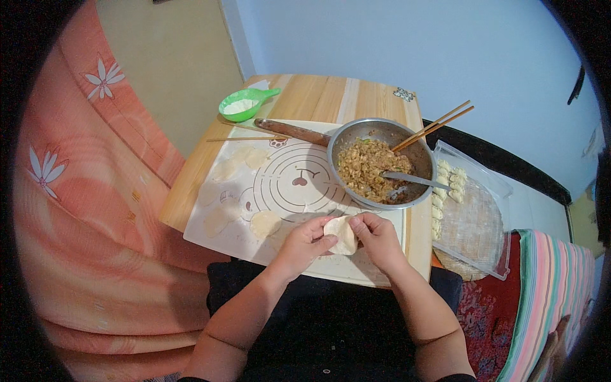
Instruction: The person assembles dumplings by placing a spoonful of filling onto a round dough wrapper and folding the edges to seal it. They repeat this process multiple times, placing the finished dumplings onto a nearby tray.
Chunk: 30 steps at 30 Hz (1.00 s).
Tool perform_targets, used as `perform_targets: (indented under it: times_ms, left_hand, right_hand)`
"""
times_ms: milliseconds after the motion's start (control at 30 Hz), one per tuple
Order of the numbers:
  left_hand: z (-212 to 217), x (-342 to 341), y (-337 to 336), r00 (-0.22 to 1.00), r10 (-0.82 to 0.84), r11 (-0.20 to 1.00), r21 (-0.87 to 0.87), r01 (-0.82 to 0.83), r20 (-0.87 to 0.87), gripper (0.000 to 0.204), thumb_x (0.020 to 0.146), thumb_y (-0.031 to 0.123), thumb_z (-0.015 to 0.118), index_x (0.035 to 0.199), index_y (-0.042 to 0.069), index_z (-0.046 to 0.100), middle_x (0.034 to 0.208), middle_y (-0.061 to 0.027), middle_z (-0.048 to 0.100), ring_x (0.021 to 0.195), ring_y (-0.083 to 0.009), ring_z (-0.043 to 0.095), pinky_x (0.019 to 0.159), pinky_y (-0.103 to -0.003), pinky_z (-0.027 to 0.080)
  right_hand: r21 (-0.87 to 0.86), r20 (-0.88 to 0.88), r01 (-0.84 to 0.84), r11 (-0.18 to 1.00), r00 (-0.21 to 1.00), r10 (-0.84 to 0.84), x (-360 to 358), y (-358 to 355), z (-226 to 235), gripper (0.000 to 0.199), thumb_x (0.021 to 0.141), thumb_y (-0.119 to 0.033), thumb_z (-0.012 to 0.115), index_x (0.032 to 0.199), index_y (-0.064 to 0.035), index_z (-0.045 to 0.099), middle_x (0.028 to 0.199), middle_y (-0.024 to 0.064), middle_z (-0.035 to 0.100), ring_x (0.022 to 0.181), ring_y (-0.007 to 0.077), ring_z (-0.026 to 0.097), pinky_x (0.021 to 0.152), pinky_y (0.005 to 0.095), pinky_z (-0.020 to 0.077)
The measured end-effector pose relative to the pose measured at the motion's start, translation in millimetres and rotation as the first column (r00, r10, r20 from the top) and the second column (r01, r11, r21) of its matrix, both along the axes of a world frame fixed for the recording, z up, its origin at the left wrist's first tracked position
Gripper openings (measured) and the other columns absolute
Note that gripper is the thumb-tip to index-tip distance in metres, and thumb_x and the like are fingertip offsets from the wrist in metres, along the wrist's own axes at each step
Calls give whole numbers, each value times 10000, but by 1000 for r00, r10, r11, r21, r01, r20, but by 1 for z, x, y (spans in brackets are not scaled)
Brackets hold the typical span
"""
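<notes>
Folded pale round dough wrapper [342, 234], at 6 o'clock of the steel filling bowl [382, 162] above the worktop [318, 95]: light, soft, tearable, likely tacky; left hand [308, 242] and right hand [378, 239] both closed, pinching its edges, the best hold.

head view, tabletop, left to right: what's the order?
Loose dough rounds → green scoop → left hand → dumpling wrapper → right hand → steel filling bowl → tray of finished dumplings.

No packages, labels, signs, screens visible
</notes>
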<state>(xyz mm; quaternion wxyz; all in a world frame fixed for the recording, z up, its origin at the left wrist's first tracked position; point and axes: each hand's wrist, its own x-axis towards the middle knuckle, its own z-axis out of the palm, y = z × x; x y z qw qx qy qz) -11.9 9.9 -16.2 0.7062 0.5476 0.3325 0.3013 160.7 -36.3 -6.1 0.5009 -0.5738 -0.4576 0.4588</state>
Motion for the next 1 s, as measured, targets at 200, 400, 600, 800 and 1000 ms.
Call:
perform_targets:
  times_ms: [200,400,600,800,1000]
  left_hand:
    - [5,-3,4,996,32,999,-5,-32,77,420,940,130,489,1330,21,381,1173,-78,554,1040,-130,541,862,-283,461]
    - [8,1,-13,853,-23,859,-427,284,522,510,983,402,332,1351,48,326,1312,-75,428,1176,-180,440,1023,-371,332]
    - [-12,3,-7,898,94,919,-385,88,429,373,981,331,395,1238,69,461,1223,-48,532,1134,-149,490,990,-352,367]
    - [9,3,6,964,200,941,-307,-139,175,360,960,240,450,1272,62,442,1199,-95,578,1097,-174,550,919,-336,438]
    - [12,-3,21,884,227,929,-364,-70,409,349,952,233,463,1251,54,454,1211,-87,561,1152,-183,513,969,-352,412]
  right_hand:
    - [171,192,-125,977,977,91,3,-6,1,149,859,-112,604,978,-23,611,830,71,616,735,122,591,620,272,489]
    - [572,767,-403,715,571,-292,-7,-15,27,320,628,-4,640,939,-78,642,900,70,651,780,240,634,633,314,530]
    - [551,765,-425,718,601,-232,-12,-23,37,304,728,-75,646,1031,-62,618,1004,85,642,877,257,642,707,334,533]
    - [613,596,98,784,594,-540,60,-34,44,272,780,-28,653,1049,-53,623,973,101,629,839,215,623,661,312,509]
    - [457,649,340,822,505,-569,112,-30,61,465,770,-66,682,1214,-91,546,1131,118,514,950,202,543,659,317,483]
